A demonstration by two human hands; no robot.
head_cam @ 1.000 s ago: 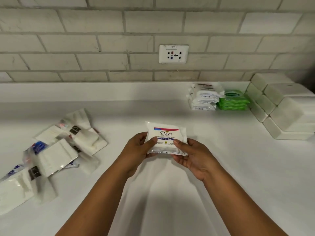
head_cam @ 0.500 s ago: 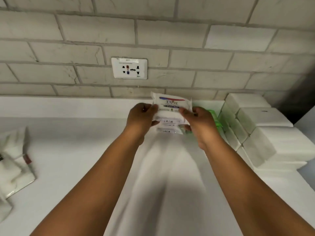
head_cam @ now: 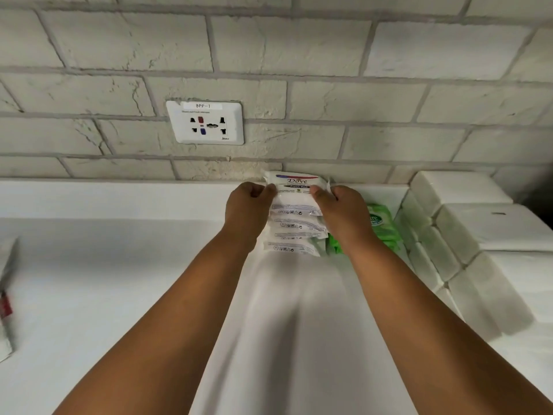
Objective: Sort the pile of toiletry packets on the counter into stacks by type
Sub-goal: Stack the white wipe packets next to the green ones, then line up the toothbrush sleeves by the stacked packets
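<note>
**Setting a Dove soap packet squarely on its stack**

A person reaches both bare arms forward over a white counter [head_cam: 119,265] toward a stack of white Dove packets [head_cam: 294,235] standing against the back ledge, below and to the right of a wall socket [head_cam: 205,122] set in pale brick. The top Dove packet [head_cam: 294,190], label up with a "Fresh Red" band, is held at its two short ends: the left hand [head_cam: 248,205] pinches its left edge with curled fingers and thumb, and the right hand [head_cam: 338,208] pinches its right edge the same way. It appears to rest on, or hover just above, the packets beneath; actual contact cannot be made out.

Just right of the Dove stack, partly hidden by the right wrist, sits a stack of green wipe packets [head_cam: 381,223]. Further right of the stack are piled white tissue packs [head_cam: 478,223]. Far to the left of the stack, at the frame edge, lies part of an unsorted white packet [head_cam: 6,310].

To place it well, the packet probably wants lowering flat, with its edges lined up over those below, whose front edges already step slightly out of line. Letting go with both hands together, then tapping the sides lightly, should keep these slippery wrappers from sliding; any shove to the right risks nudging the green wipes
</note>
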